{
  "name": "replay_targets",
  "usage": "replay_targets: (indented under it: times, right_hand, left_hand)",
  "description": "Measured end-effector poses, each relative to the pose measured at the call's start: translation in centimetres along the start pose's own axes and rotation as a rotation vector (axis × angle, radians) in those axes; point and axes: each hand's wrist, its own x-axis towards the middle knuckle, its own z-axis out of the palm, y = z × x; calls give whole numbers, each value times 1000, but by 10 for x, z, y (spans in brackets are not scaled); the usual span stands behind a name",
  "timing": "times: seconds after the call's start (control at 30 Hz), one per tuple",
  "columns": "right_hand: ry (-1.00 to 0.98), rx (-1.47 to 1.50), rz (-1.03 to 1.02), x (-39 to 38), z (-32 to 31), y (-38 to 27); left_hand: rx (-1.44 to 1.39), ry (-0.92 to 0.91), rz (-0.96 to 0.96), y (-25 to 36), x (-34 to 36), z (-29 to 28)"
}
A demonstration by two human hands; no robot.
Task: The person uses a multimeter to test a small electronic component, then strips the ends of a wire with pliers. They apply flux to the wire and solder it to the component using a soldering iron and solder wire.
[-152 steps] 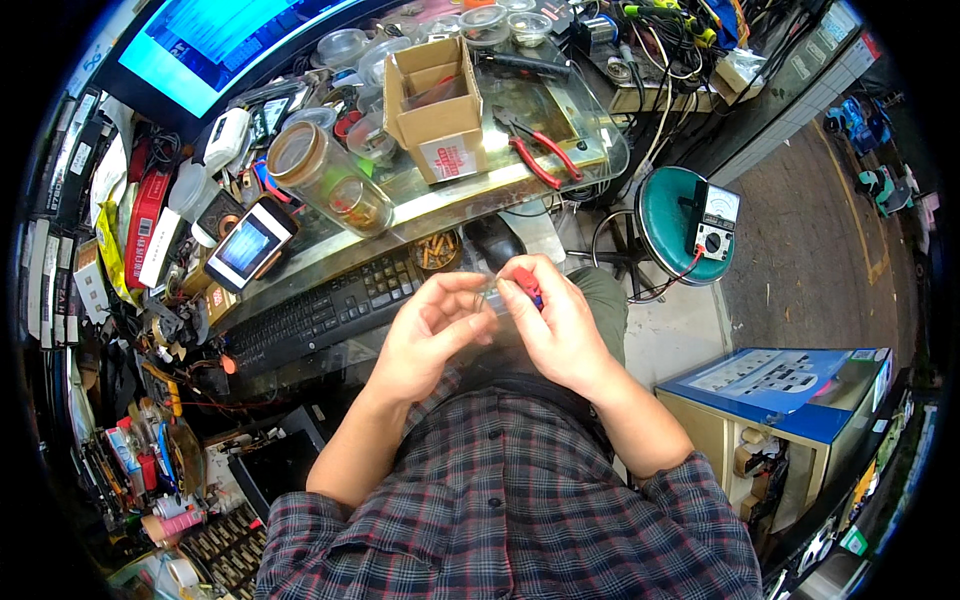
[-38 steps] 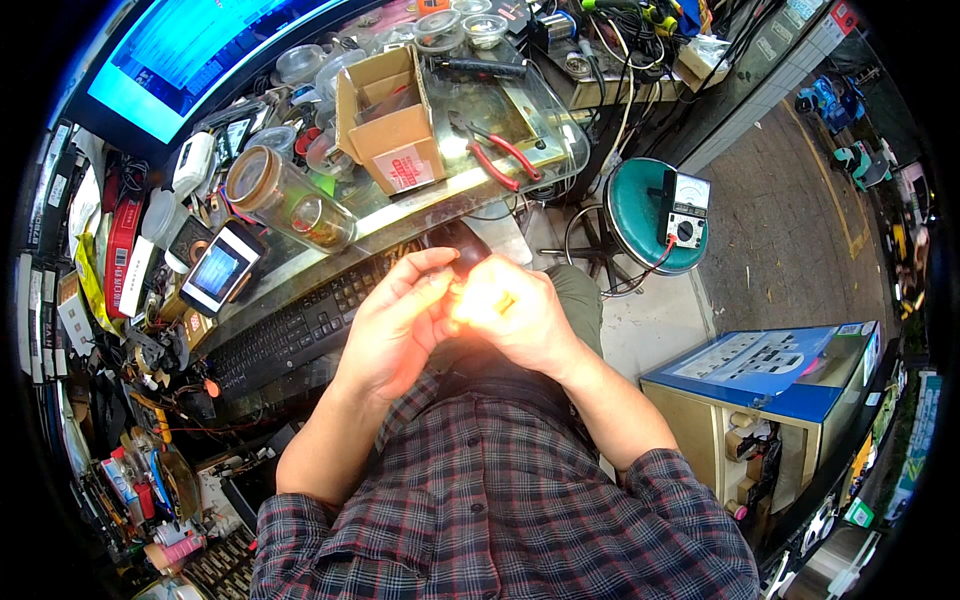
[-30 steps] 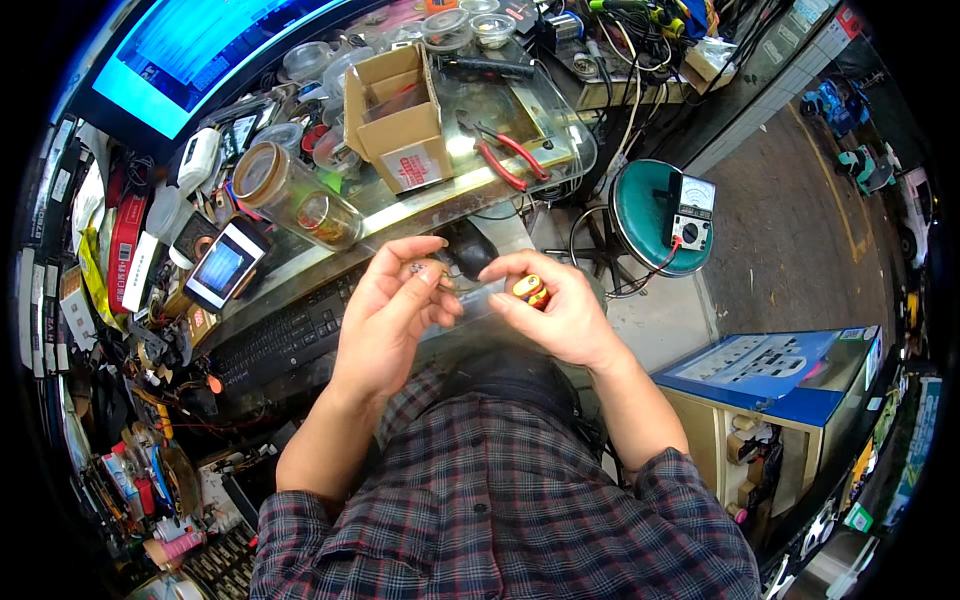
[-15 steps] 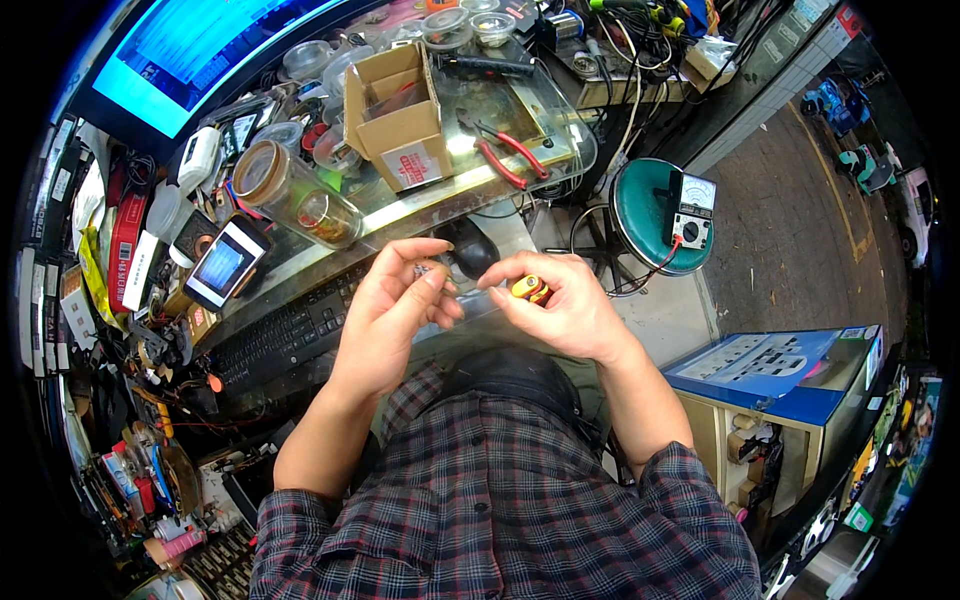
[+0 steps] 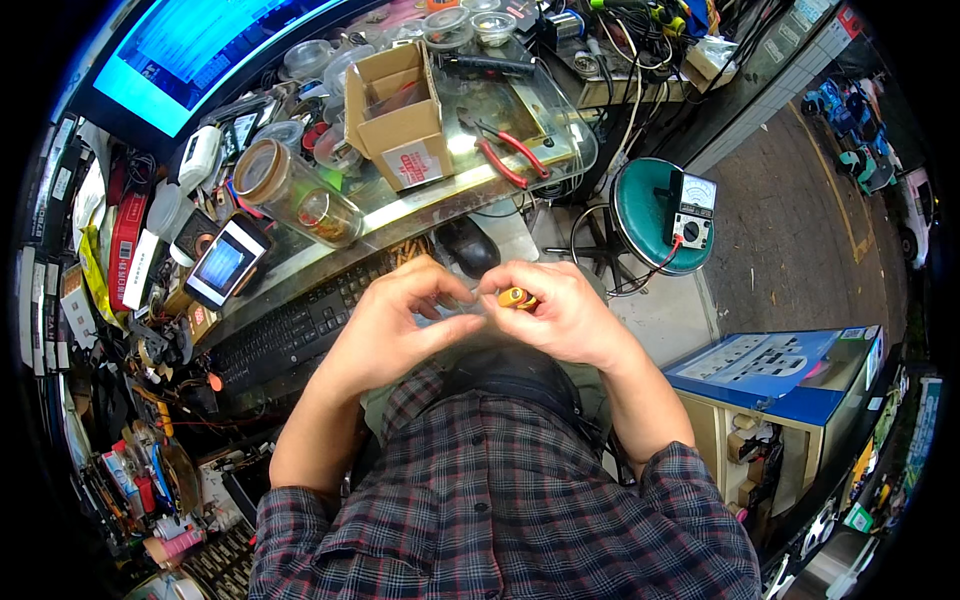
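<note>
In front of my shirt, my left hand (image 5: 395, 325) is curled, its thumb and index finger reaching toward my right hand. Whatever small thing lies in its fingers is hidden or too small to name. My right hand (image 5: 570, 315) is closed around a short yellow-and-red handle (image 5: 517, 298), whose rounded yellow end shows between thumb and index finger. The rest of that tool is covered by the fingers. Both sets of fingertips nearly meet. Just beyond them sits a black computer mouse (image 5: 468, 248), and a black keyboard (image 5: 290, 325) lies to the left.
On the glass-topped bench stand an open cardboard box (image 5: 415, 140), a clear jar (image 5: 300, 200) and red-handled pliers (image 5: 512, 155). A lit phone (image 5: 228, 260) leans at the left. An analog multimeter (image 5: 690, 215) rests on a green stool (image 5: 640, 220) at the right.
My left hand has turned and moved slightly right, its fingertips now close to the right hand's. The handle in my right hand has tilted and shifted a little left.
</note>
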Motion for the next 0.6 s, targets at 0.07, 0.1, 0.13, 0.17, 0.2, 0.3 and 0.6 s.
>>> replay_targets:
  times: [0.07,0.1,0.13,0.17,0.2,0.3,0.6]
  right_hand:
    - [8,-40,-38,1,0,0]
    - [13,-60,-57,2,-1,0]
    - [6,-92,-79,2,-2,0]
    - [-1,-124,-100,3,-3,1]
    - [-7,-156,-121,3,-5,2]
    - [79,-268,-128,7,-19,5]
    - [187,-196,152,2,-12,-11]
  left_hand:
    - [88,-15,68,3,0,-2]
    - [98,0,77,4,0,-2]
    - [107,15,88,5,0,-2]
    - [115,30,98,6,0,-2]
    - [132,34,120,5,0,-1]
    - [141,46,146,4,-3,1]
    - [-320,33,58,1,-11,3]
